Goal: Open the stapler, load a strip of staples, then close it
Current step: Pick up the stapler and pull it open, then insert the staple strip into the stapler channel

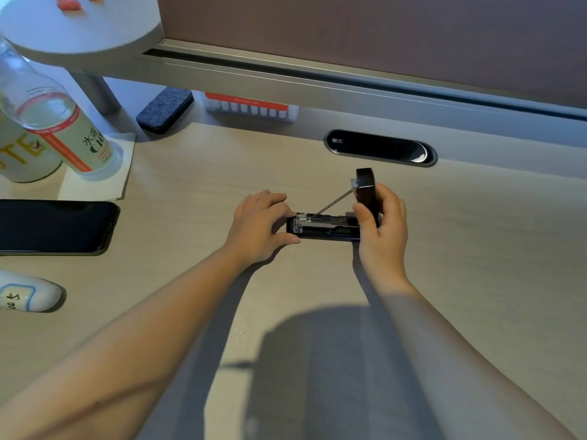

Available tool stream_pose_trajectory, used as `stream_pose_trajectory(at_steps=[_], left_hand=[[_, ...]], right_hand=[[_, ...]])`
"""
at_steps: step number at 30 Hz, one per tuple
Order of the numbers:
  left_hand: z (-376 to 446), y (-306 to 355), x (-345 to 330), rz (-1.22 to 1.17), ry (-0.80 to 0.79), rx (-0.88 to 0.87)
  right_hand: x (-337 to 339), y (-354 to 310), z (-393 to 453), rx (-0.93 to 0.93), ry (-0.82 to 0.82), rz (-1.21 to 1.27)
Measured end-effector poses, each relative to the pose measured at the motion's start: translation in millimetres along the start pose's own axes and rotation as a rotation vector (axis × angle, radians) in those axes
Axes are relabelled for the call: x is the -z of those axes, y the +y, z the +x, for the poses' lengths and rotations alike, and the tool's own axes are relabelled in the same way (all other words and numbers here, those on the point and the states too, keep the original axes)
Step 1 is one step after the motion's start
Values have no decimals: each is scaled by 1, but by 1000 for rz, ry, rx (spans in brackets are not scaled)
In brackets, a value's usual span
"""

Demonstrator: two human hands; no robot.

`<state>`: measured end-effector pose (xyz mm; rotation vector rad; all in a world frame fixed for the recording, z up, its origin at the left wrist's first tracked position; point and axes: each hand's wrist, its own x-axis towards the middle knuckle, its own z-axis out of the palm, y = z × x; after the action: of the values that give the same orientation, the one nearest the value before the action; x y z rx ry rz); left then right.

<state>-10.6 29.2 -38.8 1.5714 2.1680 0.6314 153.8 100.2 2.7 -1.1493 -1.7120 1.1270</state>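
Observation:
A black stapler [327, 228] lies on the wooden desk [476, 249], opened wide. Its lid [367, 185] stands almost upright at the right end, and a thin spring rod [332, 204] runs slanting from the lid down to the metal magazine [314, 219]. My right hand [382, 230] grips the raised lid with thumb and fingers. My left hand [260, 225] holds the stapler's left front end, fingertips at the magazine and thumb against the base. I cannot tell whether staples lie in the channel.
A dark phone [54, 227] lies at the left. Behind it stand two drink bottles [60, 128] on a napkin. A grey eraser [165, 109] and a box with a red top [251, 106] sit under the partition. A black oval cable port [379, 147] is set behind the stapler.

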Motion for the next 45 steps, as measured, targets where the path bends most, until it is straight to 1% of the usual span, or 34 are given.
stream_pose_trajectory(at_steps=[3,6,7,10,12,15,17,21,24,26,29,31,33,36,38,42,44,45], left_hand=[[-1,1,0,3,-11,8],[-1,2,-1,23,-23,13],[-1,3,-1,22,-25,20],[-3,6,-1,1,-24,57],[-3,6,-1,-21,-12,68],[-3,6,-1,-48,-3,79],[-3,6,-1,-61,4,82],[-3,5,-2,-66,15,78],[-4,6,-2,-77,12,84],[-4,7,-2,-73,12,85],[-4,8,-1,-67,16,78],[-4,9,-1,-63,13,76],[-5,10,-1,-59,16,78],[-8,13,-2,-44,26,88],[-9,15,-3,-34,30,96],[-14,18,-9,-11,25,80],[-21,23,-14,-23,22,77],[-25,26,-17,-28,25,78]], right_hand=[[8,-2,0,-32,66,45],[15,-1,-4,-17,86,-48],[16,-1,-5,-7,56,-82],[12,-3,-4,36,-143,-196],[12,-5,1,63,-230,-310],[14,-7,7,104,-321,-526],[9,-9,8,140,-381,-620],[-8,-11,8,198,-477,-719],[-16,-10,8,205,-462,-736],[-16,-11,8,223,-437,-683],[-9,-12,9,217,-367,-459],[0,-14,7,159,-261,-295],[8,-15,3,103,-119,-172],[19,-12,0,-36,57,-57],[25,-7,0,-148,146,45],[41,-1,1,-413,228,388],[51,4,2,-510,250,495],[56,8,2,-544,250,508]])
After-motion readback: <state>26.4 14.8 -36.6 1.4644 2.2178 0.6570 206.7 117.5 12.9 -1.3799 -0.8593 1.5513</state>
